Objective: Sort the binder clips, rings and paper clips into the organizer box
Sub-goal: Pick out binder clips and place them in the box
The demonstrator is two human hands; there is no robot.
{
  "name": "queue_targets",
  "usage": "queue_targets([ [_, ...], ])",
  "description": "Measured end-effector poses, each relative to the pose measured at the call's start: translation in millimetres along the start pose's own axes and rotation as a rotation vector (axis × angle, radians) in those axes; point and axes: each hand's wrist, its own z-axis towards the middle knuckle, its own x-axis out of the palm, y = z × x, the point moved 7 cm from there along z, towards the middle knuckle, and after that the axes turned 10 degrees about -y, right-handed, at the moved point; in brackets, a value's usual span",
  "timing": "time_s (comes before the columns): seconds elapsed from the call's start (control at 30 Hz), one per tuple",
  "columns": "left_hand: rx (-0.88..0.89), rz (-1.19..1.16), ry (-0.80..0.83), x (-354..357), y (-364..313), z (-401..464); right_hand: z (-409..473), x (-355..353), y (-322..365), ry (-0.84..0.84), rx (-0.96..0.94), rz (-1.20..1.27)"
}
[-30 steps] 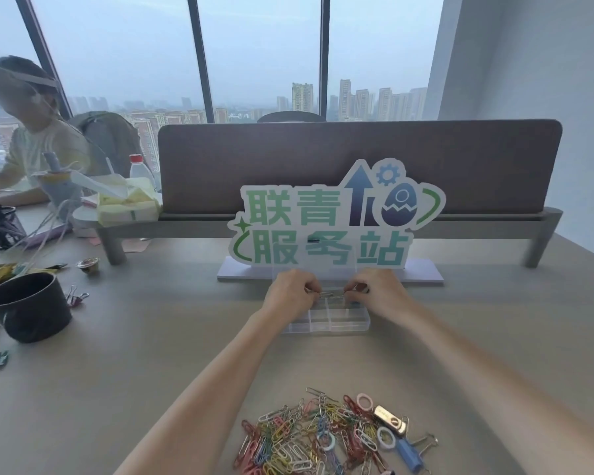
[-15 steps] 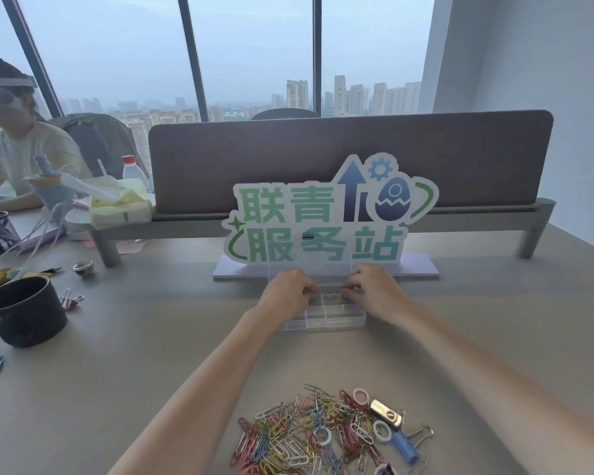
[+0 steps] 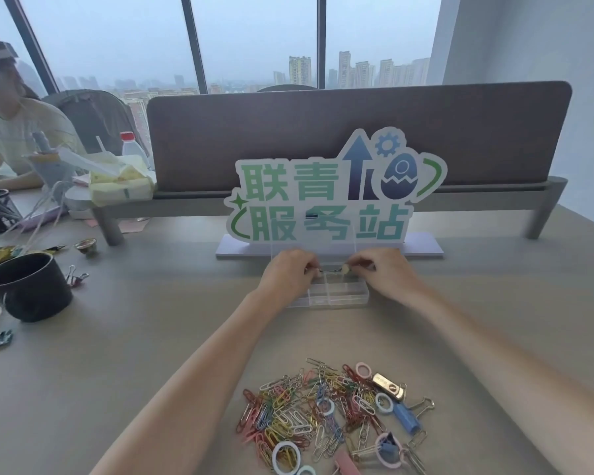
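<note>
The clear organizer box (image 3: 330, 294) sits on the desk in front of the sign, its see-through lid (image 3: 312, 240) standing open behind it. Over the box's back compartments my left hand (image 3: 288, 274) and my right hand (image 3: 383, 274) hold a small yellowish binder clip (image 3: 336, 269) between them. The left fingers pinch its wire handle and the right fingers pinch its body. Near me lies a pile of coloured paper clips (image 3: 302, 411), with a gold binder clip (image 3: 388, 385), a blue binder clip (image 3: 405, 418) and a pink ring (image 3: 363, 370) among them.
A green-lettered sign (image 3: 333, 193) on a white base stands just behind the box, with a grey divider panel (image 3: 357, 132) further back. A black cup (image 3: 28, 286) and a loose binder clip (image 3: 76, 275) lie at the left. Another person (image 3: 11, 128) sits at far left.
My hands stay over the box but have drawn slightly apart, so the small clip between them now shows. The view has shifted a little.
</note>
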Motion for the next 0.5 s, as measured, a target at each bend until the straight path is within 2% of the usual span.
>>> queue_targets([
  [0.1,0.041,0.051,-0.033,-10,-4,-6,-8,-13,4,-0.014,0.01,0.053],
  [0.2,0.101,-0.002,-0.065,-28,-16,-19,-21,-28,16,0.018,-0.032,0.067],
  [0.4,0.249,-0.084,0.026,-66,-53,-80,-77,-54,46,0.225,-0.146,0.06],
  [0.5,0.26,-0.127,0.099,-88,-68,-119,-111,-72,59,0.298,-0.192,0.061],
])
